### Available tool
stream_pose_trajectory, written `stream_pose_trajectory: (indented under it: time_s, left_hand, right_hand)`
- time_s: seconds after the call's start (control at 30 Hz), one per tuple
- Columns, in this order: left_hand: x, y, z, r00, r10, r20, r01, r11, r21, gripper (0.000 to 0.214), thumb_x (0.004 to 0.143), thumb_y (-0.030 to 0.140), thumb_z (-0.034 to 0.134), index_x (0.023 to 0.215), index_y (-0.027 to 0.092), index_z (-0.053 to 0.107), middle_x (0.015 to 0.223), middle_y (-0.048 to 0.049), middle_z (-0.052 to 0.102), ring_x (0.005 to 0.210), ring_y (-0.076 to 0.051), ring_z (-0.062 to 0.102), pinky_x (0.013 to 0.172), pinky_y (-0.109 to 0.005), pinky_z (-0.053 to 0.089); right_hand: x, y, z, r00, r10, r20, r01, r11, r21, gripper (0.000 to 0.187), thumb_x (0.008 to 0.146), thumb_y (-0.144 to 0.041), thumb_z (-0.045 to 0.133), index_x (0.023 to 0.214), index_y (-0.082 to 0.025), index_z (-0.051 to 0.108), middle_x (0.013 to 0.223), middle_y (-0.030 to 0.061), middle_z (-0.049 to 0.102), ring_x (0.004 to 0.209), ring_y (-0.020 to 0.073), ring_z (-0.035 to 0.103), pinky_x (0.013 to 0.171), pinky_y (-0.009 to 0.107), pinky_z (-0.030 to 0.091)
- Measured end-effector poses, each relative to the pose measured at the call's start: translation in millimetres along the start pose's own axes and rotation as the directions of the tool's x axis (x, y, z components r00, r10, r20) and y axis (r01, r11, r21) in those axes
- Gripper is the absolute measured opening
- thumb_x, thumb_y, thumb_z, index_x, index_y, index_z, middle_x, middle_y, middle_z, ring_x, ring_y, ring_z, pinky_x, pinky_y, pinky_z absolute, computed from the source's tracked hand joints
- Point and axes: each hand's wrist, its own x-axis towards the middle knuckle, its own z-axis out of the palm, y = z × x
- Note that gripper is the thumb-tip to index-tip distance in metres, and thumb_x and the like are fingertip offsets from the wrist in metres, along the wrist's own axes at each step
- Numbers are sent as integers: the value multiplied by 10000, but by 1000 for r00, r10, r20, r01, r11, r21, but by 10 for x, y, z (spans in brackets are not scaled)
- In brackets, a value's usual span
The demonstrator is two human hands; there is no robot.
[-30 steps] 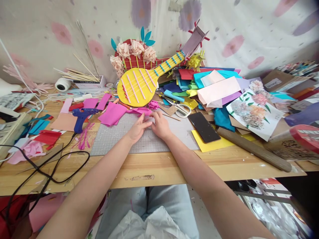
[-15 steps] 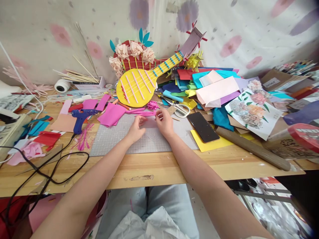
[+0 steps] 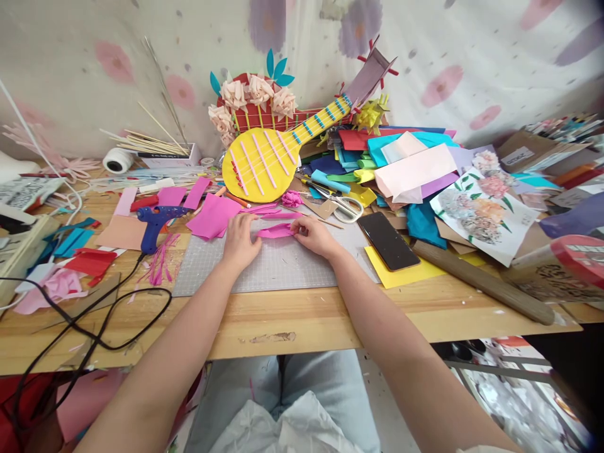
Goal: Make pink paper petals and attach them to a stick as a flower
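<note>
A pink crepe paper strip (image 3: 274, 231) stretches between my hands, just above the grey cutting mat (image 3: 278, 270). My right hand (image 3: 315, 236) pinches the strip's right end between thumb and fingertips. At the other end, my left hand (image 3: 241, 242) has its thumb and fingers apart, close to the strip's tip; whether it touches cannot be made out. More pink strips (image 3: 264, 209) lie just beyond. Behind them sits a small crumpled pink paper rosette (image 3: 292, 199). A larger pink sheet (image 3: 213, 217) reaches toward my left fingers.
A blue glue gun (image 3: 158, 223) with a black cord stands left. Beyond the mat leans a yellow paper lute (image 3: 259, 165). To the right are scissors (image 3: 350, 209), a phone (image 3: 387, 240), a wooden stick (image 3: 481, 282) and piled coloured paper (image 3: 415, 170).
My left hand has moved left and the hands are wider apart. The pink strip now shows between them, its right end in my right fingers. The view has shifted slightly.
</note>
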Motion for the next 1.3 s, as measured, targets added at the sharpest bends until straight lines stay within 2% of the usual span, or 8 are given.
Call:
stream_pose_trajectory:
  time_s: [0.1, 0.2, 0.4, 0.53, 0.67, 0.93, 1.17, 1.3]
  left_hand:
    - [-39, 53, -30, 992, 87, 86, -90, 996, 23, 226, 733, 193, 563, 956, 206, 600, 1011, -70, 582, 1017, -242, 492, 915, -392, 375]
    - [-48, 62, -8, 984, 86, 157, -90, 996, 15, 148, 781, 218, 529, 868, 220, 649, 921, -49, 615, 929, -218, 531, 855, -366, 395]
    - [-30, -3, 23, 994, -10, 113, 3, 998, 65, 182, 799, 229, 511, 824, 234, 691, 917, -53, 625, 911, -225, 535, 833, -370, 402]
    - [-32, -7, -1, 990, -21, 142, 10, 997, 79, 208, 781, 223, 521, 907, 237, 686, 940, -53, 637, 927, -235, 535, 855, -380, 396]
    - [-42, 16, -5, 984, -3, 176, 5, 1000, -15, 324, 744, 204, 556, 1059, 222, 631, 972, -52, 650, 931, -231, 538, 867, -378, 395]
    - [-29, 10, 34, 957, -227, 179, 255, 955, -153, 234, 754, 273, 565, 956, 212, 665, 850, -43, 675, 774, -188, 563, 748, -327, 432]
    - [10, 43, 90, 943, -294, 158, 317, 936, -152, 337, 752, 293, 568, 1078, 209, 584, 831, -32, 676, 802, -193, 580, 757, -329, 422]
    - [16, 74, 116, 945, -307, 109, 318, 941, -114, 397, 744, 264, 578, 1132, 199, 523, 814, -33, 668, 848, -212, 578, 783, -343, 409]
  right_hand:
    - [-5, 12, 20, 1000, -1, -9, 1, 1000, -14, 182, 683, -109, 494, 805, -175, 613, 780, 18, 600, 750, 136, 493, 711, 254, 392]
    - [-15, 7, 29, 1000, -18, -16, 18, 999, -28, 163, 690, -118, 507, 784, -175, 627, 771, 18, 595, 746, 135, 497, 708, 251, 393]
    - [-24, -37, 43, 1000, -16, 8, 16, 1000, -3, 93, 730, -192, 565, 760, -187, 652, 816, 17, 586, 774, 128, 521, 726, 247, 401]
    - [-25, -57, 80, 1000, 14, 7, -14, 1000, -15, 88, 740, -209, 573, 773, -190, 653, 812, 14, 599, 769, 127, 526, 712, 244, 397]
    - [-28, -64, 111, 999, 47, 15, -46, 998, -30, 96, 745, -214, 565, 791, -192, 646, 806, 10, 604, 719, 118, 515, 678, 240, 388]
    - [-20, -98, 134, 994, 105, -8, -105, 993, -45, 108, 759, -249, 550, 790, -196, 639, 797, 11, 602, 697, 119, 505, 661, 247, 375]
    - [4, -174, 211, 950, 299, -86, -300, 954, -1, 132, 746, -263, 547, 851, -207, 602, 707, -12, 602, 654, 127, 524, 620, 255, 368]
    - [14, -184, 255, 936, 332, -118, -335, 942, -9, 172, 739, -253, 533, 905, -211, 546, 707, -21, 608, 666, 137, 539, 615, 256, 359]
